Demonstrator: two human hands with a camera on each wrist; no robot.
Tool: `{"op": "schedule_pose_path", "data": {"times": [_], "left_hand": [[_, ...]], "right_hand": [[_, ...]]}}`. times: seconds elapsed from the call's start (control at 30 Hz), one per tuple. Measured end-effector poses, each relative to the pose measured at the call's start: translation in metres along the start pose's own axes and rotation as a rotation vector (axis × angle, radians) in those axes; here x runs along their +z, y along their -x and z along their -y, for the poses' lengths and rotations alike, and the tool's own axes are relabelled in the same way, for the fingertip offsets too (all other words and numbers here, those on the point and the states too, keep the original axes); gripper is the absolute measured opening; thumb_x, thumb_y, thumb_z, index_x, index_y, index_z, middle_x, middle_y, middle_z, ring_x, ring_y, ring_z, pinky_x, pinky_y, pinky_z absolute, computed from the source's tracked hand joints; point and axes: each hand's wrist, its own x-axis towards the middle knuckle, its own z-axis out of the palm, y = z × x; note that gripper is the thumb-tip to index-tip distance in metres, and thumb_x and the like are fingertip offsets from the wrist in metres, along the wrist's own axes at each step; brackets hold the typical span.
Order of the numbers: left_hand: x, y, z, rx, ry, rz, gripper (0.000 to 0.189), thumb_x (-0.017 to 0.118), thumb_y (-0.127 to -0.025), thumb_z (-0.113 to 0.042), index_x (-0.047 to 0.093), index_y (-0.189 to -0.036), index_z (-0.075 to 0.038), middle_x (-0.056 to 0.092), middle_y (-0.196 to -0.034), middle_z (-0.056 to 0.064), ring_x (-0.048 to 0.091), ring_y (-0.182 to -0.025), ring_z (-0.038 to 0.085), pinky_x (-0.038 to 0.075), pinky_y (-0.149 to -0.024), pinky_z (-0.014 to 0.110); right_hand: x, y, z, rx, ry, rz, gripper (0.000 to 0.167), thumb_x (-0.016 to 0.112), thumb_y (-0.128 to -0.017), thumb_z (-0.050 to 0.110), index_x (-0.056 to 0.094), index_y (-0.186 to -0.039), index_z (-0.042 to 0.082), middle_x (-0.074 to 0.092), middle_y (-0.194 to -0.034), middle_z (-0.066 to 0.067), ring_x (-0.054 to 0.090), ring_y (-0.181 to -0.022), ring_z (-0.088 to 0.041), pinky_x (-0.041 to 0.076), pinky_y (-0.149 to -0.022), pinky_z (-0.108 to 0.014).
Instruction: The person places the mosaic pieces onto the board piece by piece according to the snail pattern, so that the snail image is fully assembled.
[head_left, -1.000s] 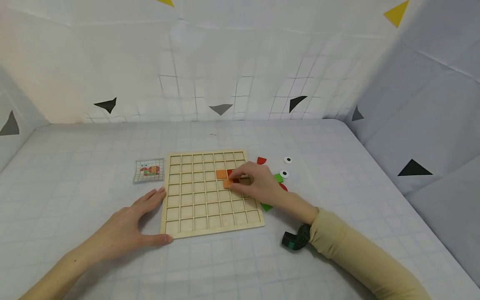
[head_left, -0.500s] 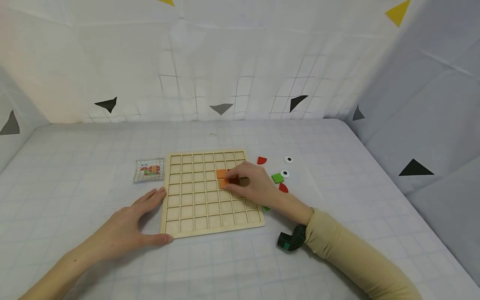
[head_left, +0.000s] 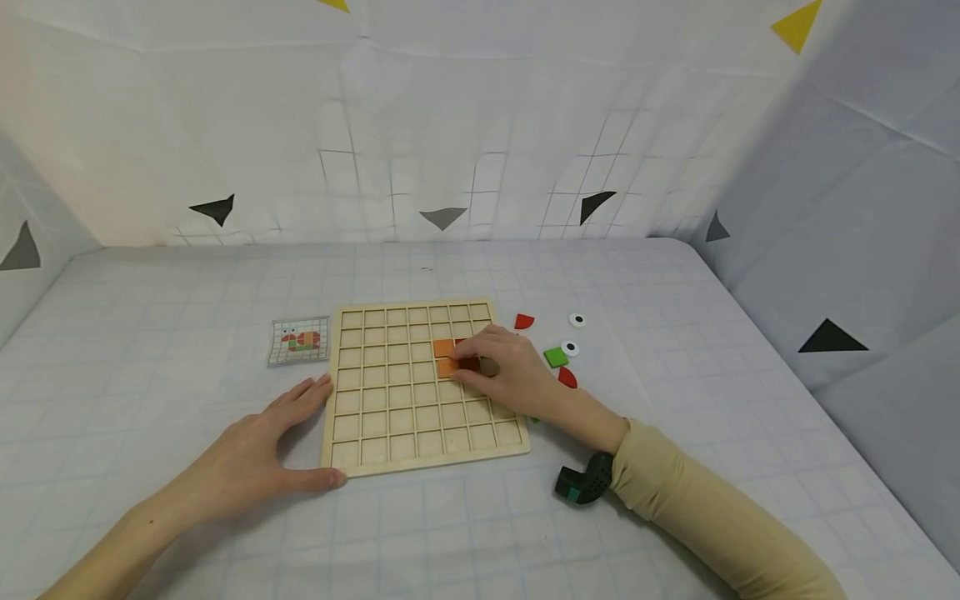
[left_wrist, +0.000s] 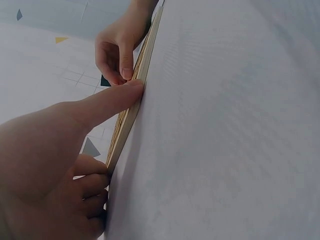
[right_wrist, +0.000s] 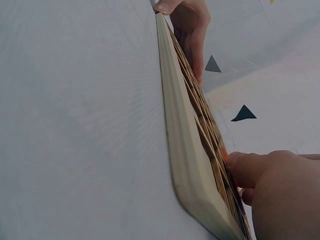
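A pale wooden grid board (head_left: pixel 390 400) lies on the table. My left hand (head_left: pixel 251 454) steadies it, fingers against its left edge and thumb at its near left corner. Over the board's right half, my right hand (head_left: pixel 517 371) has its thumb and forefinger on a square orange tile (head_left: pixel 446 368), which sits in a cell. Another orange tile (head_left: pixel 443 348) fills the cell just behind it. Dark red tiles (head_left: pixel 470 364) show partly under the right fingers; the hand hides the rest. In the right wrist view, the thumb (right_wrist: pixel 240 162) touches the orange tile at the board's surface.
A small pattern card (head_left: pixel 299 341) lies left of the board. To the right are red quarter-round pieces (head_left: pixel 567 377), a green square (head_left: pixel 556 357) and white eye discs (head_left: pixel 577 320). A black device (head_left: pixel 585 481) sits at the right wrist.
My right hand has shifted slightly left, and the orange tile has moved left into line with the cell below the other orange one. My left hand and the board have stayed put.
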Motion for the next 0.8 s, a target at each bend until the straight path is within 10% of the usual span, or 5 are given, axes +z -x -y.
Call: {"op": "schedule_pose_path", "data": {"times": [0.8], "left_hand": [[0.0002, 0.0003, -0.0002, 0.004, 0.003, -0.001, 0.115, 0.068, -0.067, -0.082, 0.025, -0.160, -0.030, 0.029, -0.164, 0.011, 0.033, -0.144, 0.045, 0.032, -0.104, 0.071]], "right_hand": [[-0.0010, 0.0001, 0.0021, -0.005, -0.011, 0.010, 0.022, 0.081, -0.085, 0.013, 0.075, -0.104, 0.007, 0.074, -0.102, -0.001, 0.062, -0.094, -0.013, 0.053, -0.075, -0.027]]}}
